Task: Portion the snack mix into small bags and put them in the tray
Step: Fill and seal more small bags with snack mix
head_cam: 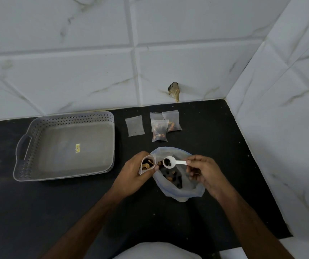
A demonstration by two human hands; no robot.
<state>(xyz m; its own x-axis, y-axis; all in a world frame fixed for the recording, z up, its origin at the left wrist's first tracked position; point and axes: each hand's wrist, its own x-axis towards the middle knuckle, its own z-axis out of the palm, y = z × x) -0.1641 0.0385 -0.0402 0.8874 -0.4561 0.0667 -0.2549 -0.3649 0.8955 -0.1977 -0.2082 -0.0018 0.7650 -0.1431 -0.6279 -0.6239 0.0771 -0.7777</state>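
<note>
My left hand (134, 172) grips a small clear bag (147, 164), its mouth held open with some snack pieces inside. My right hand (204, 173) pinches the handle of a white plastic spoon (170, 162); the bowl holds dark pieces and hovers just right of the small bag's mouth. Under both lies the large clear bag of snack mix (176, 181), open on the black counter. Beyond it lie two filled small bags (159, 130), a third partly hidden behind them, and an empty small bag (135, 125). The grey perforated tray (28, 146) sits at left with nothing but a yellow sticker.
White marble-pattern tiled walls close the counter at the back and on the right. A chipped hole in the back wall (174, 90) sits above the small bags. The black counter (56, 212) runs to the front edge near my body.
</note>
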